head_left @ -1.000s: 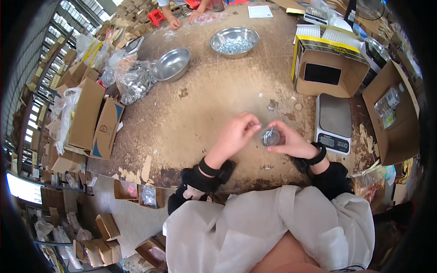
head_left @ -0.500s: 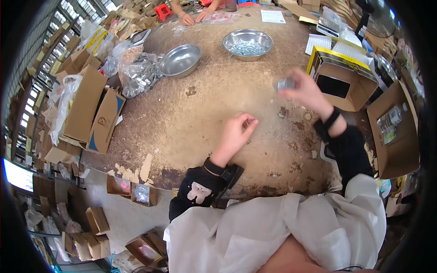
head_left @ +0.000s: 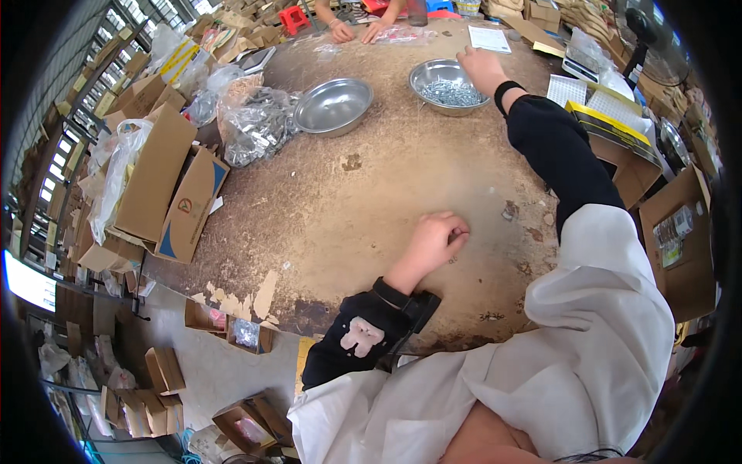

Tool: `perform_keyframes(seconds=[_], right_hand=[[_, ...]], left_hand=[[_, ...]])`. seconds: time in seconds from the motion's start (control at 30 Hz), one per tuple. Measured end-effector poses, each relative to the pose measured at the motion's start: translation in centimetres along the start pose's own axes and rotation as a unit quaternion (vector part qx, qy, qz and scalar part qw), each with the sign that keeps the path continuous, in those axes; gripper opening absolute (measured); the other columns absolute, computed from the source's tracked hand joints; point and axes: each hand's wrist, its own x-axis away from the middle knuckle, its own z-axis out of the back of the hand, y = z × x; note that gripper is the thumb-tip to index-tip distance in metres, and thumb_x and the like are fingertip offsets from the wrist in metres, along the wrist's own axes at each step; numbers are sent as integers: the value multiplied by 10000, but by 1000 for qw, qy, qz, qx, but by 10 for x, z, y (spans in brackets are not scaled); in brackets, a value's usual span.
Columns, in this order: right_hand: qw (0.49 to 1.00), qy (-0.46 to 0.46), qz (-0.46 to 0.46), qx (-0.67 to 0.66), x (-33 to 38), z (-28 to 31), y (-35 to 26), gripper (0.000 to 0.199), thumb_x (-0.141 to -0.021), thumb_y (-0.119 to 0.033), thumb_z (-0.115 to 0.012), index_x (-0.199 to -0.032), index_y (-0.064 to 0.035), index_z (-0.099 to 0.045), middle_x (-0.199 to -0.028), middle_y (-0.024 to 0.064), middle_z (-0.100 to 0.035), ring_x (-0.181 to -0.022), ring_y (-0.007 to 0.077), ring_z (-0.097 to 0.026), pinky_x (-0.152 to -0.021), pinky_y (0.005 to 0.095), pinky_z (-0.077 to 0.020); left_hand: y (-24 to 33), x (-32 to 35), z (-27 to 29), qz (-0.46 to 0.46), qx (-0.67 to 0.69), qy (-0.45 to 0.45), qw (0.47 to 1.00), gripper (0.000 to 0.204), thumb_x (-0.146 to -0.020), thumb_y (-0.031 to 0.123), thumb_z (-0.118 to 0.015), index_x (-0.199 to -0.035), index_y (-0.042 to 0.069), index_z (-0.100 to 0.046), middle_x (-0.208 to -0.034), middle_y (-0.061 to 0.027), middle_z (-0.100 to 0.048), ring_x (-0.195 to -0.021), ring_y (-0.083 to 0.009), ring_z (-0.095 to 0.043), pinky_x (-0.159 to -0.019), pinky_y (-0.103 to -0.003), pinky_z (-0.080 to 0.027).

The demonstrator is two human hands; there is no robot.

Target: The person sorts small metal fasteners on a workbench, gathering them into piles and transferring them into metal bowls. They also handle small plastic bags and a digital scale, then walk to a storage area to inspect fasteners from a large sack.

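My left hand (head_left: 434, 243) hovers over or rests on the middle of the worn tabletop (head_left: 386, 185), its fingers curled and thumb drawn in; anything inside them is hidden. Stretched far forward, my right hand (head_left: 484, 71) is at the right rim of a steel bowl (head_left: 421, 71) that holds many small silver metal pieces (head_left: 454, 93), which look like screws. Its fingers are bent together, and what they hold cannot be made out. Left of that bowl stands a second steel bowl (head_left: 334, 106), whose inside shows no pieces.
A plastic bag of metal parts (head_left: 259, 127) leans by the second bowl. Cardboard boxes flank the table, one at left (head_left: 189, 205) and one at right (head_left: 680, 251). A black-and-yellow box (head_left: 614, 131) is beside my right arm. Across the table are another person's hands (head_left: 359, 32).
My right hand has gone forward from above the table's right side to the bowl of metal pieces; the small grey object it held no longer shows. My left hand stays curled.
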Motion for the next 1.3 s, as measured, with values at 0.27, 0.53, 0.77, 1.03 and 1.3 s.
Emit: perform_keyframes(seconds=[0.27, 0.53, 0.77, 1.03, 1.3], right_hand=[[902, -172, 61, -391, 64, 8, -36, 669, -667, -483, -740, -1105, -12, -558, -1074, 194, -572, -993, 360, -573, -832, 418, -468], [952, -150, 81, -256, 106, 20, -49, 637, -690, -436, -733, -1138, -27, -539, -1059, 164, -539, -965, 340, -575, -805, 419, -482], [932, -149, 145, -298, 42, 22, -117, 623, -791, -465, -629, -1184, 3, -511, -1109, 194, -583, -1042, 350, -568, -846, 403, -483], [936, -311, -59, -152, -19, -33, -170, 685, -869, -579, -452, -1329, -71, -456, -1433, 179, -312, -1277, 389, -371, -748, 606, -492], [964, -240, 41, -105, 0, -44, -172, 547, -859, -451, -485, -1140, -1, -616, -1148, 212, -579, -970, 369, -619, -720, 445, -529]], left_hand=[[-6, 1, -4, -2, -27, 2, 1000, 70, -736, 127, -673, -772, 81, -636, -713, -58, -576, -680, -235, -592, -646, -357, -442], [-5, 3, -7, 13, -33, -3, 999, 79, -737, 135, -681, -793, 109, -631, -759, -26, -584, -750, -208, -597, -721, -352, -416], [-6, 3, -6, 22, -54, -3, 998, 78, -738, 150, -677, -792, 115, -632, -754, -27, -579, -752, -214, -592, -717, -359, -404], [2, 4, -3, 3, -30, 12, 999, 80, -719, 126, -665, -784, 102, -624, -746, -58, -566, -755, -258, -574, -705, -380, -413], [0, 2, -4, 1, -23, -2, 1000, 105, -709, 142, -666, -799, 102, -627, -764, -59, -564, -787, -265, -567, -742, -381, -405]])
